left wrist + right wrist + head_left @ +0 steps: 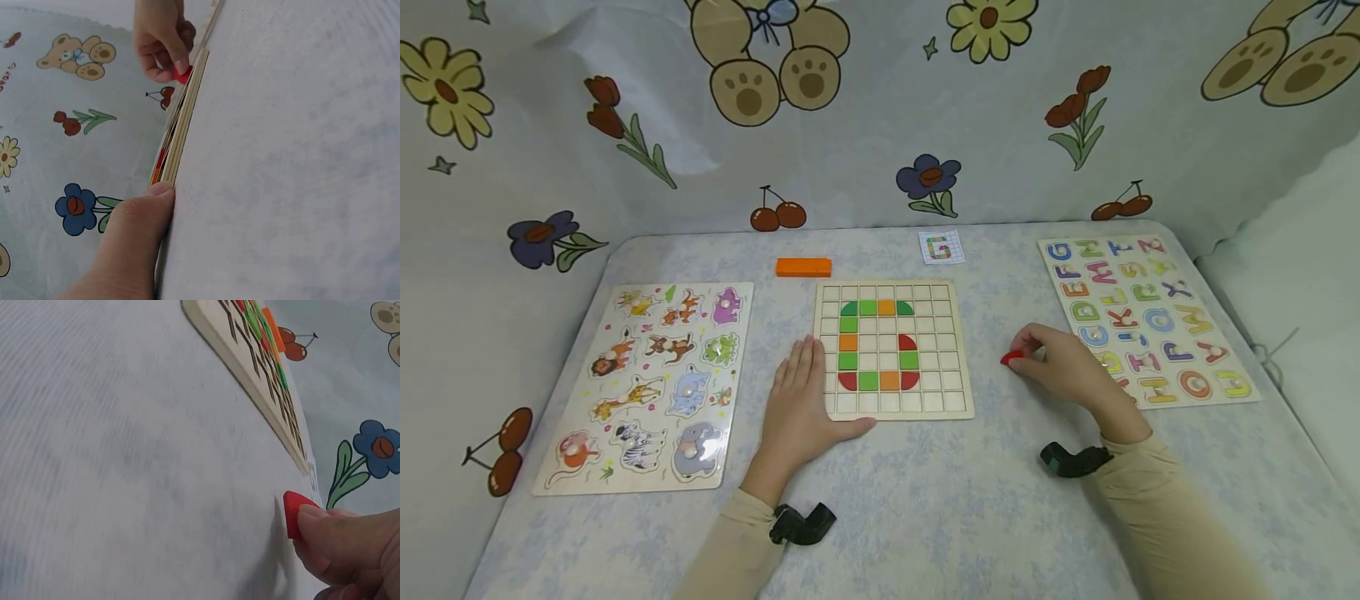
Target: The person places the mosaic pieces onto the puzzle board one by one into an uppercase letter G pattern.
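My left hand (805,400) rests at the left side of a wooden grid board (940,404), fingers straight along its edge. Its thumb lies at the front edge, also seen in the left wrist view. Green, orange and red tiles in the grid form a G-like outline, with rounded pieces at several corners. Right of the board, my right hand (1063,367) pinches a small red piece (291,515) between thumb and fingers. The right wrist view shows this piece with a curved side. A bit more red peeks out lower among those fingers.
Behind the board lie an orange block (803,267) and a small pattern card (942,247) with a similar outline. An animal puzzle board (640,483) is on the left. A letter puzzle board (1195,287) lies on the right, partly behind my right hand and wrist.
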A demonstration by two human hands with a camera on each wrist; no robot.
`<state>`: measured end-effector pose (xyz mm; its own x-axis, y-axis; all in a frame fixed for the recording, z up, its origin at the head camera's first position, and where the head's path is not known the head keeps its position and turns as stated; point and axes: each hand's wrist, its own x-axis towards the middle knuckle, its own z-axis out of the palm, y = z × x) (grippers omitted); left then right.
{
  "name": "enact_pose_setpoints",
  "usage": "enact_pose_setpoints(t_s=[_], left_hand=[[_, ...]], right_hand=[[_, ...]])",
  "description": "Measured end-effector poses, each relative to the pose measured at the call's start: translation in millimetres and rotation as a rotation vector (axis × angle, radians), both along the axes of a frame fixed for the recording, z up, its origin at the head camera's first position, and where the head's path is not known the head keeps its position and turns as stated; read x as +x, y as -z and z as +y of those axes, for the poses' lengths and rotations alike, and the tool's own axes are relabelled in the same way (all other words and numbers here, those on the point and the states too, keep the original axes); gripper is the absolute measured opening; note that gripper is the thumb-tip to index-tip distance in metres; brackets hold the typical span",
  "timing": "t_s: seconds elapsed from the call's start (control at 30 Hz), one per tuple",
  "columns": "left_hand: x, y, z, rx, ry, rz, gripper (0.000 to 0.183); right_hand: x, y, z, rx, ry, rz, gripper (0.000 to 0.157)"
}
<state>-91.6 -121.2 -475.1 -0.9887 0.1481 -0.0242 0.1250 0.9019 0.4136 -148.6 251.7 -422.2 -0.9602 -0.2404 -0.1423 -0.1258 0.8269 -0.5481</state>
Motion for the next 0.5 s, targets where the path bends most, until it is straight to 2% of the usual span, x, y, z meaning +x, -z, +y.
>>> enact_pose_setpoints(t_s=[0.13, 0.23, 0.5], left_hand=[[0.1, -1.4, 0.5, -0.002, -0.002, -0.006, 0.138], [0.5, -2.1, 0.8, 0.002, 0.0, -0.012, 0.137], [0.9, -0.9, 0.1, -0.008, -0.003, -0.006, 0.135]], right_hand=[[-6.9, 1.1, -25.1, -0.079, -0.002, 0.023, 0.011], [-11.1, 0.0, -50.9, -0.131, -0.012, 0.006, 0.011], [-19.6, 2.5, -114.0, -0.212, -0.097, -0.017, 0.01]])
